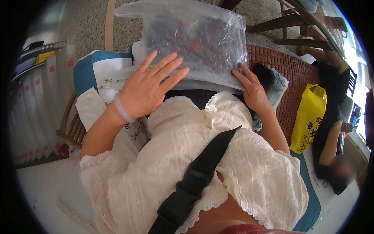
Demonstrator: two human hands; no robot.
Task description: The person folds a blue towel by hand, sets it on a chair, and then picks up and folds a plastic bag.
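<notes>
A clear plastic bag (195, 38) with dark, red-patterned contents, probably fabric, lies across my lap. My left hand (149, 84), a pale bangle (124, 109) at its wrist, is spread over the bag's near left part, fingers apart; whether it presses on the plastic is unclear. At the bag's near right corner, my right hand (251, 84) rests with its fingers on the plastic and its thumb by the edge. I cannot tell if it pinches the film. Beside the right hand lies a bundle of grey-blue and black cloth (274, 84).
A yellow plastic bag (309, 117) stands on the seat at right, near a seated person in dark clothes (330, 87). Brown woven matting (286, 64) covers the seat. A wooden table (280, 23) is at upper right. White and teal cushions (87, 70) lie at left.
</notes>
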